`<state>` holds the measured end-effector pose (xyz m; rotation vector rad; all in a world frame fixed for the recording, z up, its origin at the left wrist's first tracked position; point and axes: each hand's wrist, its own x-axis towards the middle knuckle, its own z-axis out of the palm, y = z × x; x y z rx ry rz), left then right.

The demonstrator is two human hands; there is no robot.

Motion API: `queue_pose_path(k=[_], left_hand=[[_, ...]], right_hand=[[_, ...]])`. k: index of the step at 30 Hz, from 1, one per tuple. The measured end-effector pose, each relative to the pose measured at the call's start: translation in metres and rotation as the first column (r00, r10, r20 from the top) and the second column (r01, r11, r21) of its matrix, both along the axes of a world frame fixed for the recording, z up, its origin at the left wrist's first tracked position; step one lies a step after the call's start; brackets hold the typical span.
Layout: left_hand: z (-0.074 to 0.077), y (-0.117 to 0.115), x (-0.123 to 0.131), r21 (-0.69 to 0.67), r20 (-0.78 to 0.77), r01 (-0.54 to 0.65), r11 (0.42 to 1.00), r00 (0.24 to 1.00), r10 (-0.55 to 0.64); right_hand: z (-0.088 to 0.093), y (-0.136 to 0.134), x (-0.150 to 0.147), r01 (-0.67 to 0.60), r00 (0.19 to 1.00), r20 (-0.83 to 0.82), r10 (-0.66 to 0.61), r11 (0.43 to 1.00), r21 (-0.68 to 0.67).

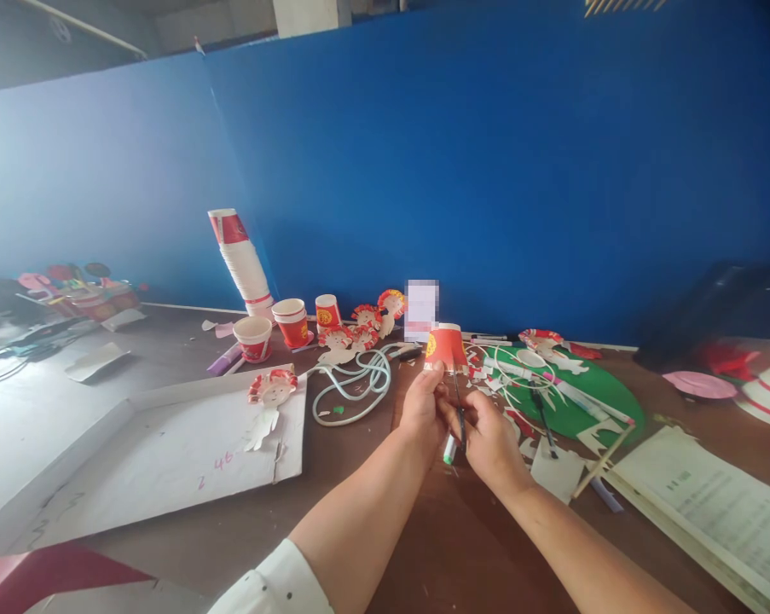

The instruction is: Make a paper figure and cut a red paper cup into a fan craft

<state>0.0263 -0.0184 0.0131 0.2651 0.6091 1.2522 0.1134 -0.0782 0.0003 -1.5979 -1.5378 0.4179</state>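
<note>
In the middle of the head view a red paper cup [447, 345] is held upside down, its white base up. My left hand [425, 403] is closed around its lower left side. My right hand [485, 431] grips dark-handled scissors [460, 409], whose blades point up against the cup's side. The cup's lower edge looks cut into strips. Just below the hands a marker with a green end [449, 449] lies on the table. The fingertips of both hands partly hide each other.
A tall leaning stack of paper cups [244, 260] stands at the back left, near a white box lid [186, 456]. A coiled pale cable [359, 388] lies left of my hands. Right are a green disc [605, 401] with scraps and markers, and an open book [710, 503].
</note>
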Motion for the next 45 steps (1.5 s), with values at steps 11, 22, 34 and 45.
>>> queue_pose_path(k=[11, 22, 34, 45], left_hand=[[0.000, -0.008, 0.005, 0.116, 0.024, 0.087, 0.989, 0.996, -0.090], [-0.003, -0.009, 0.007, 0.133, 0.018, 0.086, 0.987, 0.996, -0.089], [-0.006, -0.012, 0.015, 0.106, -0.033, 0.156, 0.982, 0.988, -0.153], [-0.003, -0.014, 0.013, 0.094, -0.070, 0.167, 0.981, 0.984, -0.161]], right_hand=[[0.011, 0.000, 0.002, -0.007, 0.993, -0.118, 0.005, 1.000, -0.014], [0.014, -0.002, -0.003, -0.003, 0.991, -0.135, 0.005, 1.000, 0.013], [0.016, 0.004, 0.001, 0.069, 0.983, -0.171, -0.065, 0.997, 0.019], [0.018, 0.004, 0.001, 0.066, 0.978, -0.198, -0.060, 0.998, 0.023]])
